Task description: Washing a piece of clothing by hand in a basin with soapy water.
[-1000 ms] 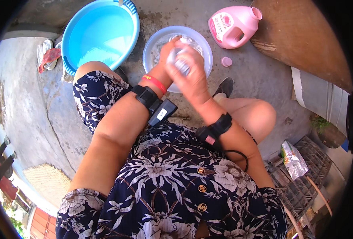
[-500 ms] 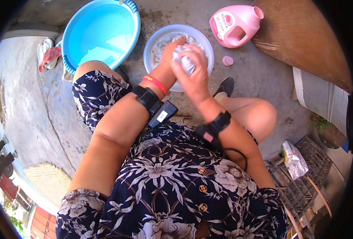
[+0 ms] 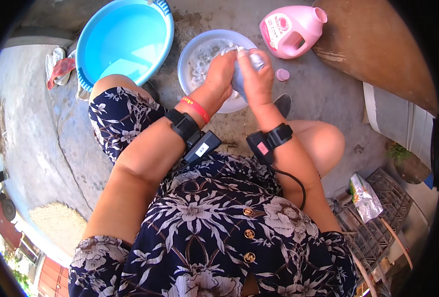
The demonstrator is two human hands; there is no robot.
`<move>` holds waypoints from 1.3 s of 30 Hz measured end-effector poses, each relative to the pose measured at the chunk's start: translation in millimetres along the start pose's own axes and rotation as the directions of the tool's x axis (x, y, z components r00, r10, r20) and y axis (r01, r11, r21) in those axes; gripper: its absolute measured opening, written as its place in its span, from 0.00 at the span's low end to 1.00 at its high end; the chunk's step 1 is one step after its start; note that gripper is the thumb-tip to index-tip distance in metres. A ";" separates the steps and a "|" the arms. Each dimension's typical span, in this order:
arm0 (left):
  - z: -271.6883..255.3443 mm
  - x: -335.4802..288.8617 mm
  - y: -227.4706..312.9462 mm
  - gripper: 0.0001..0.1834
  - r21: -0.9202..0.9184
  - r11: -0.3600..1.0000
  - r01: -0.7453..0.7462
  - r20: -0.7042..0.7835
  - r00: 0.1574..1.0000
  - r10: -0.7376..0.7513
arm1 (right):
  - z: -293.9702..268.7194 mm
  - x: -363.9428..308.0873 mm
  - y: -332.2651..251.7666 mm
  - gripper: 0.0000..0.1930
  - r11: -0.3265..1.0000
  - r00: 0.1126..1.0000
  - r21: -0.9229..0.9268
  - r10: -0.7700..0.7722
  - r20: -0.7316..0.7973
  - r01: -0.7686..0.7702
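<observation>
Head view: left hand (image 3: 221, 74) and right hand (image 3: 259, 81) are both curled shut round a bunched grey-blue cloth (image 3: 238, 81), side by side, fingers wrapped in, thumbs on top. Cloth is up over the right half of a pale bluish-white basin (image 3: 182, 67), between the two palms; can't tell if its lower end touches what's inside. Basin holds white, frothy suds (image 3: 199, 67), best seen left of the hands; can't tell if more fabric sits under them. Up-left, a larger blue tub (image 3: 84, 80) holds clear water (image 3: 125, 44) with a bright reflection on its surface; ribbed grips on the rim. Up-right of basin, a pink jug (image 3: 304, 24) with its mouth uncovered; fill level can't be seen. Small pink cap (image 3: 282, 74) on the concrete, between jug and the person's dark shoe (image 3: 283, 105), apart from both. Lower right, a silver pouch (image 3: 365, 200) lies on a slatted rack (image 3: 395, 190); contents hidden.
</observation>
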State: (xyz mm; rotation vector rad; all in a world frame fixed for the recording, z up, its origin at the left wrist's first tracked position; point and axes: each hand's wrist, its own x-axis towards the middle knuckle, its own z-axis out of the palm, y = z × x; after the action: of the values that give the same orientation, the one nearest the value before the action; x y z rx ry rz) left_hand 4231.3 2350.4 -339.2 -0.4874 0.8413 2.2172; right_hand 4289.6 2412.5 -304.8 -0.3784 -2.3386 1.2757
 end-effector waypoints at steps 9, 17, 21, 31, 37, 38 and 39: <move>-39.2 24.2 11.9 0.12 -0.130 0.972 0.198 0.245 0.956 -0.162 | 4.0 -14.8 -33.4 0.17 0.947 0.948 -0.094 -0.299 0.106 0.309; 12.0 -15.2 -10.1 0.14 0.330 0.941 0.074 -0.103 0.994 -0.041 | -18.3 26.2 18.8 0.16 0.661 0.777 0.432 0.601 0.185 -0.614; -23.9 5.7 17.8 0.14 -0.059 0.968 0.244 0.155 0.960 -0.233 | 1.0 -14.4 -27.3 0.16 0.940 0.981 0.316 0.075 0.181 -0.130; 4.3 -10.7 -1.4 0.15 0.192 0.980 0.055 -0.032 0.998 -0.050 | -8.1 14.9 7.8 0.18 0.596 0.794 0.546 0.553 0.251 -0.588; -41.5 25.2 -1.6 0.16 0.331 0.939 -0.097 0.017 0.995 0.097 | 8.9 -13.6 -15.2 0.12 0.992 0.991 0.004 -0.127 0.034 0.127; -10.0 3.3 -6.9 0.15 0.063 0.996 -0.062 0.098 0.994 0.056 | -1.2 -1.4 -6.2 0.11 0.953 0.977 0.215 0.208 0.054 -0.215; -1.2 -3.8 -8.0 0.15 0.065 0.995 -0.070 0.101 0.993 0.063 | -5.7 13.3 -2.8 0.12 0.759 0.862 0.416 0.480 0.164 -0.501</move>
State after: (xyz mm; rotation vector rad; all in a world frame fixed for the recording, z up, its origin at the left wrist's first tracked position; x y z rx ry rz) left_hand 4239.8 2352.0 -341.4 -0.3191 0.8890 2.2452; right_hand 4280.9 2421.0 -296.3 -0.8519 -1.9446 2.0354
